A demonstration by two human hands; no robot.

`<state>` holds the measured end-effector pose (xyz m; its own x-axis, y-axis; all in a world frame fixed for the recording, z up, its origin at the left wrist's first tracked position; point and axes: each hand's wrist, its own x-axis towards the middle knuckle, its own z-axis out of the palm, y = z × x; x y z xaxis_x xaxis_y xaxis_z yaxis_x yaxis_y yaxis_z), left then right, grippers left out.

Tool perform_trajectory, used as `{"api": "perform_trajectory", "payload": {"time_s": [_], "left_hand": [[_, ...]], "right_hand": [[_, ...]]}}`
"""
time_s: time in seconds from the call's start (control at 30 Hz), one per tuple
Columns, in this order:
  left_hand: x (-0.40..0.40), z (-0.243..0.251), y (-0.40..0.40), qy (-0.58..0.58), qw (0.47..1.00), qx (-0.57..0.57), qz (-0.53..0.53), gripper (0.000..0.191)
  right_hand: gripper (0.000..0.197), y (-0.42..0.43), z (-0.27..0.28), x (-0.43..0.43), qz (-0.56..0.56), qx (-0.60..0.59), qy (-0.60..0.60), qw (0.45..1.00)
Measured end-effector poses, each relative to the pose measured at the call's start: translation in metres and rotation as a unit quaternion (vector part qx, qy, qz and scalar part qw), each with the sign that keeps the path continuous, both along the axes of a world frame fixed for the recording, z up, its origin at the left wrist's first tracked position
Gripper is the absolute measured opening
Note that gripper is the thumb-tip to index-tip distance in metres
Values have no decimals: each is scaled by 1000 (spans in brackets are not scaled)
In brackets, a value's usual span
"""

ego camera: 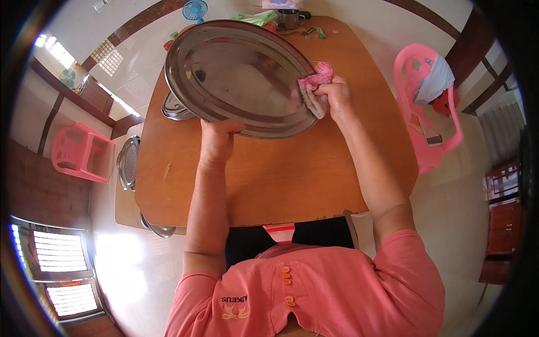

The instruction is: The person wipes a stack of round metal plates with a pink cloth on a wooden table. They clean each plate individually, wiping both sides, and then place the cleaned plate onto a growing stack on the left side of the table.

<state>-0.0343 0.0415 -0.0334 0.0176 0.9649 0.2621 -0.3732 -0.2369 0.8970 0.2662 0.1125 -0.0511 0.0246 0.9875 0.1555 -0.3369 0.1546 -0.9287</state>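
Note:
A large oval stainless-steel platter is held up tilted above the wooden table. My left hand grips its near left rim, the thumb lying over the upper face and the other fingers hidden beneath. In my right hand is a bunched pink and white cloth, pressed against the platter's right rim. Dark specks and reflections show on the metal. Partly covered by the platter, a stack of metal plates rests at the table's left edge.
At the far end stand a metal mug, a green plastic bag and a small blue fan. Pink plastic chairs flank the table, one at right with cloth on it, one at left. More metal trays sit lower left.

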Motion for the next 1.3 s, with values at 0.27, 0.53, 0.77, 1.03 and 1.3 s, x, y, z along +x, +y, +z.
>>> {"api": "perform_trajectory", "payload": {"time_s": [0.27,0.53,0.77,1.03,1.3], "left_hand": [[23,33,-14,-179,980,-31,-76,70],[69,4,-25,-3,1000,-23,-7,58],[36,-5,-12,2,998,-23,64,42],[47,22,-20,-220,974,-53,8,49],[29,4,-3,-198,963,-114,145,38]], "right_hand": [[25,-18,-2,-29,74,-110,221,966],[31,-54,-15,-78,114,-136,213,961],[31,-41,-7,-69,77,-147,188,968],[26,-16,-28,-44,-13,-120,259,958],[17,-17,-15,-39,10,-132,108,985]]}}
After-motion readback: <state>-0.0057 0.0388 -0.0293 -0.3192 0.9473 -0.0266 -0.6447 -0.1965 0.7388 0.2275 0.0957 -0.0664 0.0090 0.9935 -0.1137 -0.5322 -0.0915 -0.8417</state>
